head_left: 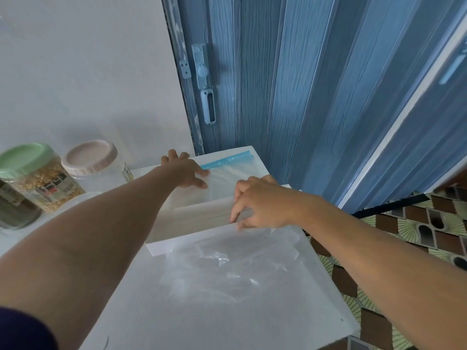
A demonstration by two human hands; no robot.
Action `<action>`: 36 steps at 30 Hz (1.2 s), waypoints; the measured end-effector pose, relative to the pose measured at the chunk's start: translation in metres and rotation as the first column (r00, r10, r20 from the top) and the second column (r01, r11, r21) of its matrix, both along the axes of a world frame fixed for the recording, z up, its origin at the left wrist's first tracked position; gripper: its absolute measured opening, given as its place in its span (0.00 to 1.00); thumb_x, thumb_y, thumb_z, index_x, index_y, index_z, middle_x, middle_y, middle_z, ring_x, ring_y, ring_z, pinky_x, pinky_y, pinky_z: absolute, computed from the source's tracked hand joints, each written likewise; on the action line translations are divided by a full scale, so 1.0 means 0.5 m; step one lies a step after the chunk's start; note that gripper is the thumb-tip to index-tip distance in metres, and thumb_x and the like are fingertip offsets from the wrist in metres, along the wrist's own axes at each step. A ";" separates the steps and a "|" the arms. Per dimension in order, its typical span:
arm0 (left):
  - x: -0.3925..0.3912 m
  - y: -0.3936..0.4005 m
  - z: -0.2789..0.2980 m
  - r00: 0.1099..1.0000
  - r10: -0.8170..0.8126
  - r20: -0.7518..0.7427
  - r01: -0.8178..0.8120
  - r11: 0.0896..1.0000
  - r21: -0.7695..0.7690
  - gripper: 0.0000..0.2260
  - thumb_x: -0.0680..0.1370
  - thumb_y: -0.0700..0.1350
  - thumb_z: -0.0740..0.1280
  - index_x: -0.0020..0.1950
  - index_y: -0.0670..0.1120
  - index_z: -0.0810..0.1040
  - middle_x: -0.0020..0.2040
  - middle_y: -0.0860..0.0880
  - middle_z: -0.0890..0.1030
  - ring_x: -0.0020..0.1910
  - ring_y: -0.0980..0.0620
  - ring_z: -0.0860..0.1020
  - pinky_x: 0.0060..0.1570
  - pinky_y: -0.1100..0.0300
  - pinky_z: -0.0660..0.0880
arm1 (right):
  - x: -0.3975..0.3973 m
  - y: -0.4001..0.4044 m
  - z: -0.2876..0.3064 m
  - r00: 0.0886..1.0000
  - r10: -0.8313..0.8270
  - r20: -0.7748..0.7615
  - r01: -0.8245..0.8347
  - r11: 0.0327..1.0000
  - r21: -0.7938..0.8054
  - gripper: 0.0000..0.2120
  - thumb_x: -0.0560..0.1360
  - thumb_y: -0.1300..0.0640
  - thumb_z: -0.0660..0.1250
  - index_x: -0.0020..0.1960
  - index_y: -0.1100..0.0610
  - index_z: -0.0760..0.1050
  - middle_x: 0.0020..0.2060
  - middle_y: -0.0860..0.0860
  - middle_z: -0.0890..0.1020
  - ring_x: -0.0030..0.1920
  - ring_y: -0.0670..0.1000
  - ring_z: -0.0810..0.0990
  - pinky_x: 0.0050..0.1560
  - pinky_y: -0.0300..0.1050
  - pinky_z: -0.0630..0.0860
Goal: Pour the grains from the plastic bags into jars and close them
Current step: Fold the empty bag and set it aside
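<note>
An empty clear zip bag (227,176) with a blue seal strip lies flat on the far, raised white surface. My left hand (184,170) rests on its left end with the fingers spread. A second clear, crumpled plastic bag (227,261) lies on the nearer white top. My right hand (260,203) has curled fingers on that bag's far edge and pinches it. At the left stand a green-lidded jar (38,178) full of yellowish grains, a pink-lidded clear jar (93,160) that looks empty, and a dark jar (12,205) that is partly cut off.
The white table top (177,324) ends close on the right, above a patterned tile floor (379,274). A blue folding door (303,84) with a handle stands behind, and a white wall (75,72) on the left.
</note>
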State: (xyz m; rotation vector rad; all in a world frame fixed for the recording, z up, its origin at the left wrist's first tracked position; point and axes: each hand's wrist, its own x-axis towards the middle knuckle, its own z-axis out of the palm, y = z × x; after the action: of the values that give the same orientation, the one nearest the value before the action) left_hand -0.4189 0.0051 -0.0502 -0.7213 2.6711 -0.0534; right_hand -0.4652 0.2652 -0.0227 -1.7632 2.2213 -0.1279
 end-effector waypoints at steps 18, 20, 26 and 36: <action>0.006 -0.007 -0.017 0.998 0.058 -0.026 -0.056 0.997 0.056 0.27 0.77 0.72 0.65 0.76 0.72 0.67 0.76 0.47 0.66 0.69 0.40 0.61 0.67 0.47 0.60 | 0.032 0.008 -0.069 0.987 -0.016 0.161 -0.023 0.971 0.237 0.11 0.80 0.55 0.61 0.49 0.51 0.83 0.44 0.52 0.83 0.47 0.57 0.80 0.47 0.53 0.77; 0.008 -0.008 -0.019 0.998 0.062 -0.028 -0.060 0.996 0.067 0.27 0.77 0.71 0.64 0.76 0.72 0.66 0.77 0.47 0.66 0.70 0.40 0.60 0.67 0.47 0.60 | 0.038 0.014 -0.062 0.977 -0.023 0.214 -0.037 0.962 0.272 0.11 0.81 0.53 0.62 0.50 0.51 0.83 0.45 0.53 0.83 0.49 0.57 0.80 0.48 0.52 0.77; 0.012 -0.007 -0.020 0.997 0.067 -0.040 -0.064 0.995 0.076 0.26 0.78 0.71 0.64 0.76 0.73 0.66 0.77 0.47 0.65 0.70 0.40 0.60 0.68 0.47 0.59 | 0.062 0.030 -0.047 0.950 -0.021 0.312 -0.092 0.934 0.345 0.10 0.82 0.51 0.65 0.50 0.52 0.84 0.43 0.53 0.84 0.37 0.50 0.73 0.40 0.45 0.71; 0.018 -0.011 -0.022 0.996 0.076 -0.035 -0.073 0.993 0.088 0.26 0.78 0.72 0.62 0.76 0.73 0.65 0.79 0.46 0.63 0.72 0.39 0.59 0.69 0.46 0.59 | 0.048 0.052 -0.034 0.956 -0.138 0.259 0.075 0.968 0.241 0.14 0.80 0.47 0.68 0.44 0.58 0.79 0.46 0.56 0.84 0.40 0.56 0.74 0.39 0.47 0.66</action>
State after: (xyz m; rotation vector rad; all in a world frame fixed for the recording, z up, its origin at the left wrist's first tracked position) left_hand -0.4100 -0.0002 -0.0611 -0.8010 2.6609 0.0964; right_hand -0.4414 0.2914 -0.0399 -1.4110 2.0396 -0.1260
